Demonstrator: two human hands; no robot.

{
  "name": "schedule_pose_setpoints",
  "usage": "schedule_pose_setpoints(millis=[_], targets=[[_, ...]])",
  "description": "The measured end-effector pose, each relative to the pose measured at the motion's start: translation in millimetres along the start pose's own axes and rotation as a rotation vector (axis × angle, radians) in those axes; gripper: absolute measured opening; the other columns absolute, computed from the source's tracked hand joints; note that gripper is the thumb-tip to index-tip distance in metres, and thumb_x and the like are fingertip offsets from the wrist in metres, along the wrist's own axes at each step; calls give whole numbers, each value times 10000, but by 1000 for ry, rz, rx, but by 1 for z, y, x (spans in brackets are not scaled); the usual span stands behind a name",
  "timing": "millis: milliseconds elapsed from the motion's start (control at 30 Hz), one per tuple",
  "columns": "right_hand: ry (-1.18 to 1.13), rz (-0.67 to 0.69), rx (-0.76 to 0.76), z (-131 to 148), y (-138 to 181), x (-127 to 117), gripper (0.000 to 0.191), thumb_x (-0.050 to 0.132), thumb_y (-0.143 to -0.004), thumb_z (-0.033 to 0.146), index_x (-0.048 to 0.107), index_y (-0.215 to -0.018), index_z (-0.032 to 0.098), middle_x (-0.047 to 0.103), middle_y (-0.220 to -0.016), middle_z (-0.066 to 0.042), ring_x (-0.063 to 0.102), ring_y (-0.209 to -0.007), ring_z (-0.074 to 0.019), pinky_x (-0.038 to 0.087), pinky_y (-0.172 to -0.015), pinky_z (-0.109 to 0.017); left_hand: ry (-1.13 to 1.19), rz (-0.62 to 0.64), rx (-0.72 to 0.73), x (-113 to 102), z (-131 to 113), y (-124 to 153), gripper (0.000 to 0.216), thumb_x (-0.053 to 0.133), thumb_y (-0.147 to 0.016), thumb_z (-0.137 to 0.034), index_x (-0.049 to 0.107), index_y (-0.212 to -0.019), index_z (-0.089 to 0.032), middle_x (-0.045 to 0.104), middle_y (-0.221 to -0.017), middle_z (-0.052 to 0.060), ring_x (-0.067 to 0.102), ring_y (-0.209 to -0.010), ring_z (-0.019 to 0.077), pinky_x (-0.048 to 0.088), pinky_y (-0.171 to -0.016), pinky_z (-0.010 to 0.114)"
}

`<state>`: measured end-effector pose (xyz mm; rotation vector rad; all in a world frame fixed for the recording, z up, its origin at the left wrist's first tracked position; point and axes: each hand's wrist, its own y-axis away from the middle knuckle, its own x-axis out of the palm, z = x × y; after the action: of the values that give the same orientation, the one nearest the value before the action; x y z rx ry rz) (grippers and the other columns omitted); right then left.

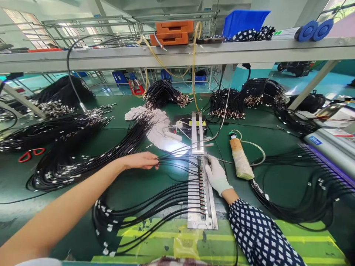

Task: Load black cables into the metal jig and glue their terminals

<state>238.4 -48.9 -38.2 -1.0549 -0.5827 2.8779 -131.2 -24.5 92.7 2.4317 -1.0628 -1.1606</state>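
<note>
Bare and closed, my left hand (142,160) grips several thin black cables (173,159) that run right toward a long metal fixture (194,216). A row of cable ends (203,195) sits side by side along the fixture's slot, their cables trailing left in a loose bundle. My right hand (217,175), in a white glove, rests against the fixture's right edge near its upper cable ends. Its fingertips are partly hidden, and I cannot tell what they hold. A bright light falls on the table beside a white cloth (159,135).
Thick black cable bundles (63,166) lie at left, with red-handled scissors (31,154). A taped tool (240,159) with a hose lies right of the fixture. Farther right, a silver machine (332,155) stands over more cables. A shelf (172,57) spans the back.
</note>
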Motion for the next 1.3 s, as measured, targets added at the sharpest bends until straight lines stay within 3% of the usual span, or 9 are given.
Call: schedule_pose_setpoints(millis=[200,300,400,533,633,867,1000,1133,1300], targets=[[27,13,-25,0,-1,-1,479,410,-933,296,454,-1395,180,544,-1372,-148,503,-1303,-279,399,-1123,-514,-252,-83,-90,19,55,-1,558,386,-877,-676,610,-805,-170,607,-770,43,575,-729,188,460,-690,281],[40,28,-19,3,-1,-3,475,393,-939,296,462,-1390,163,542,-1377,-159,500,-1305,-282,398,-1123,-514,-356,-275,-124,35,45,8,432,358,-951,-511,606,-992,-160,627,-1044,127,581,-1034,279,437,-902,375],[53,43,-11,6,-1,-4,475,379,-946,301,464,-1386,144,535,-1384,-171,492,-1308,-289,396,-1120,-522,-586,-487,-92,74,20,27,374,403,-965,-405,561,-1204,-163,566,-1250,175,513,-1206,330,392,-987,443],[62,51,-14,9,0,-5,464,366,-949,292,464,-1382,156,532,-1383,-161,482,-1314,-286,391,-1120,-521,-532,-259,-39,135,-5,57,726,696,-736,-631,500,-1292,-207,589,-1219,124,604,-1079,315,483,-867,383],[62,52,-19,11,0,-6,452,359,-951,285,468,-1376,175,536,-1379,-151,483,-1312,-283,389,-1122,-519,-463,-224,-139,164,-10,69,686,776,-664,-558,524,-1186,-193,602,-1176,127,601,-1071,335,485,-841,391],[67,47,-29,11,0,-7,436,366,-951,288,497,-1350,173,542,-1363,-158,491,-1303,-287,395,-1121,-510,-328,-106,-155,164,-22,63,104,556,-802,-305,496,-821,-221,613,-911,28,624,-807,216,442,-702,310],[67,39,-20,11,-1,-5,429,383,-934,261,513,-1336,187,556,-1346,-146,510,-1281,-283,405,-1115,-503,-439,-232,-91,158,-30,60,154,594,-792,-321,541,-888,-212,580,-1003,51,606,-860,225,461,-719,322],[61,40,-14,11,-1,-5,427,393,-934,283,524,-1322,167,543,-1352,-157,492,-1298,-290,390,-1125,-495,-476,-386,192,165,-37,42,237,536,-933,-326,565,-1139,-213,574,-1162,92,553,-1033,254,467,-875,392],[52,50,-6,12,-1,-7,412,407,-932,281,541,-1312,192,554,-1340,-143,512,-1276,-287,406,-1110,-488,-424,-419,366,180,-45,9,226,418,-1009,-302,605,-1060,-188,600,-1037,97,536,-945,220,479,-814,365]])
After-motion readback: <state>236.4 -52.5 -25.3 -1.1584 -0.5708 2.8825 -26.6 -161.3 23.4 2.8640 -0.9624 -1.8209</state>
